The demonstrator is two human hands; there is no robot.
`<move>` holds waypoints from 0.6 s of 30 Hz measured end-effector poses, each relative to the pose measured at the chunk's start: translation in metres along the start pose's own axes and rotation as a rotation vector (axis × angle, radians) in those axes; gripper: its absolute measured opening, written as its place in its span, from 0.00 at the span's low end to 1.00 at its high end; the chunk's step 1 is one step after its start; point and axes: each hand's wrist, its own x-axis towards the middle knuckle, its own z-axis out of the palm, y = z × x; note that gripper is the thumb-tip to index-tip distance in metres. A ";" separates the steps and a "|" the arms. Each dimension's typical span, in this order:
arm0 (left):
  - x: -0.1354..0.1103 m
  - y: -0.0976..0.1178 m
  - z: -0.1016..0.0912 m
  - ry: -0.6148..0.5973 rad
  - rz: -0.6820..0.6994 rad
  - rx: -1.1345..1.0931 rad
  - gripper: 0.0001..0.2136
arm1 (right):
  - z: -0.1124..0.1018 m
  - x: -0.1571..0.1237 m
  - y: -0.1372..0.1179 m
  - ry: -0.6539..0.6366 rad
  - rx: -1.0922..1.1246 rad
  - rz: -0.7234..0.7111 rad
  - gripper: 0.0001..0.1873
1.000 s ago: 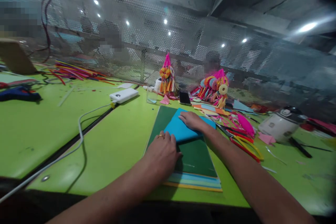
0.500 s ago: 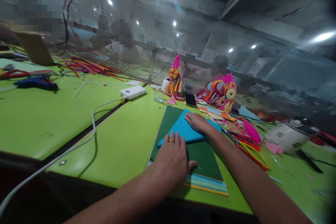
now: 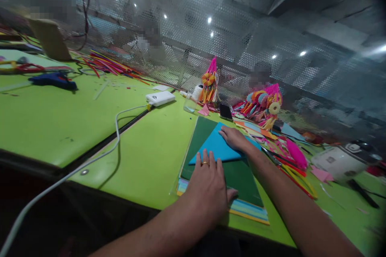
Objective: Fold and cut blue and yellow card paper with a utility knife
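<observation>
A blue sheet of paper, folded to a triangle, lies on a dark green sheet. Under the green sheet is a stack of coloured paper, its blue and yellow edges showing at the front. My left hand, a ring on one finger, lies flat with fingers outstretched, its fingertips on the lower edge of the blue fold. Farther back, my right hand rests on the blue paper near its top corner, fingers extended and pressing it down. Part of the blue sheet's right side is hidden behind my right wrist.
Scissors with yellow and red handles lie right of my right forearm. A white power bank with a white cable sits left. Behind are a phone, a clear cup and tasselled paper ornaments. A blue glue gun lies far left.
The whole view has shifted, so things on the table appear slightly farther right. Both hands stay on the folded blue paper with little visible change.
</observation>
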 end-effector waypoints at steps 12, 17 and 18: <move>-0.021 0.009 0.000 0.122 0.026 -0.073 0.32 | 0.002 -0.002 0.002 0.030 -0.001 -0.010 0.16; -0.025 0.011 -0.007 0.095 0.026 -0.105 0.30 | 0.005 -0.002 0.003 0.034 0.000 -0.007 0.16; -0.025 0.011 -0.009 0.069 0.026 -0.106 0.29 | 0.005 -0.002 0.003 0.034 0.001 -0.006 0.16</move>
